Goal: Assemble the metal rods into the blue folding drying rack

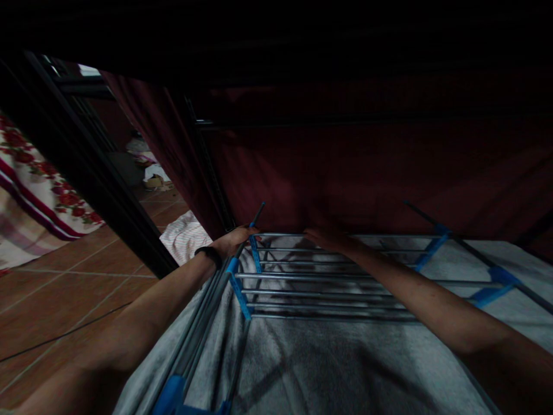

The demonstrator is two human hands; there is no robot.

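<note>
A metal drying rack (328, 278) with blue plastic joints rests on a grey blanket (328, 369). My left hand (235, 239), with a dark band at the wrist, is closed round the rack's left pole beside a far blue joint (254, 248). Further right, my right hand (326, 237) reaches over the rungs, its fingers curled on the farthest rod. Shadow hides part of those fingers. Several parallel tubes run along the rack's left side down to another blue joint (173, 395) near me.
Dark frame posts (99, 155) and a low dark beam surround the blanket. A maroon curtain (389, 173) hangs behind the rack. Left of it are a tiled floor (78, 294), a thin cable (64, 334), a floral cloth (47, 190) and a striped cloth (185, 236).
</note>
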